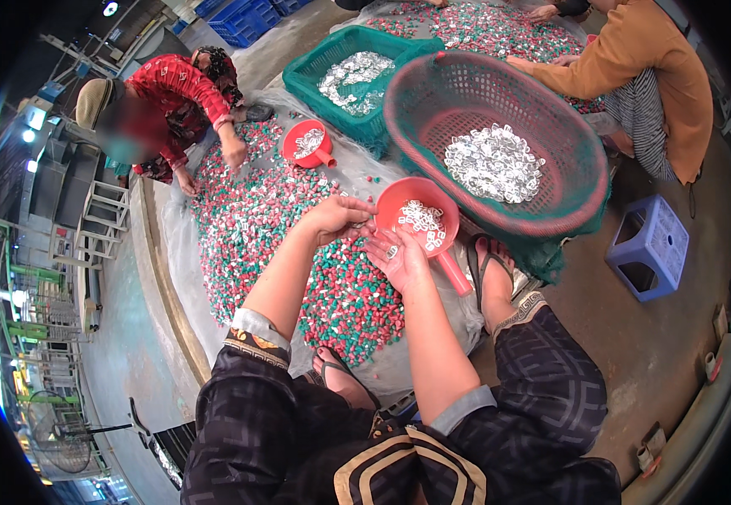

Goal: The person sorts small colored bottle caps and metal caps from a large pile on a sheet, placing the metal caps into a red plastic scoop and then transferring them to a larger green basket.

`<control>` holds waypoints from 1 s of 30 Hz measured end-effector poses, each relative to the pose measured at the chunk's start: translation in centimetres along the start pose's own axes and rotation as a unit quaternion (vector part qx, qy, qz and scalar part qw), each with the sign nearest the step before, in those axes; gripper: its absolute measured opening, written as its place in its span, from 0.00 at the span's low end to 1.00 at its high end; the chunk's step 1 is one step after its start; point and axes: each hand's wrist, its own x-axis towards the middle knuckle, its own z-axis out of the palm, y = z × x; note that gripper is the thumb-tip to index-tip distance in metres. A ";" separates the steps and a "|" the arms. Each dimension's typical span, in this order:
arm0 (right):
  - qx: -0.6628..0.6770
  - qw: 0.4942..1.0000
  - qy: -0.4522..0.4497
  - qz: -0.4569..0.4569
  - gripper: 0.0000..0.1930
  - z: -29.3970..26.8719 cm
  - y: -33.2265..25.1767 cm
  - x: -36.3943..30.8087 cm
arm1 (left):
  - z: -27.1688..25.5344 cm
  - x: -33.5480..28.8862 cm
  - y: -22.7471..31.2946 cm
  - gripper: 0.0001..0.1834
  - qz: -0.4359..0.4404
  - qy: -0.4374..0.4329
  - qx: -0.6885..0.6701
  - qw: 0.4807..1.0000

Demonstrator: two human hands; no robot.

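My left hand (pixel 337 220) is closed, its thumb and fingers pinched together above a red dipper (pixel 388 195). What the pinch holds, if anything, is too small to make out. Palm up and fingers stretched out, my right hand (pixel 405 263) is open beside the dipper, with a small silver metal piece (pixel 392 252) lying on it. Inside the dipper are many flat silver pieces (pixel 422 220) with holes in them. Under and around both hands spreads a heap of small red, green and white pellets (pixel 348 290) on clear plastic sheeting.
A large oval netted basket (pixel 571 143) and a green netted crate (pixel 308 71) hold silver pieces. Another red dipper (pixel 294 150) stands on the heap. A person in red (pixel 184 88) reaches in at left; one in an orange top (pixel 664 67) sits at right. Right stands a blue stool (pixel 664 240).
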 end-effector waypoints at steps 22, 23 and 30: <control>0.060 0.889 0.203 -0.407 0.17 2.9 -10.4 -4.5 | 3.6 0.7 1.9 0.23 0.077 -0.055 -0.172 0.981; 0.061 0.886 0.215 -0.407 0.16 2.6 -10.6 -4.5 | 3.7 0.9 2.0 0.24 0.077 -0.065 -0.166 0.981; 0.047 0.872 0.260 -0.413 0.16 1.6 -10.9 -4.1 | 4.3 1.7 1.6 0.31 0.222 0.134 0.062 0.964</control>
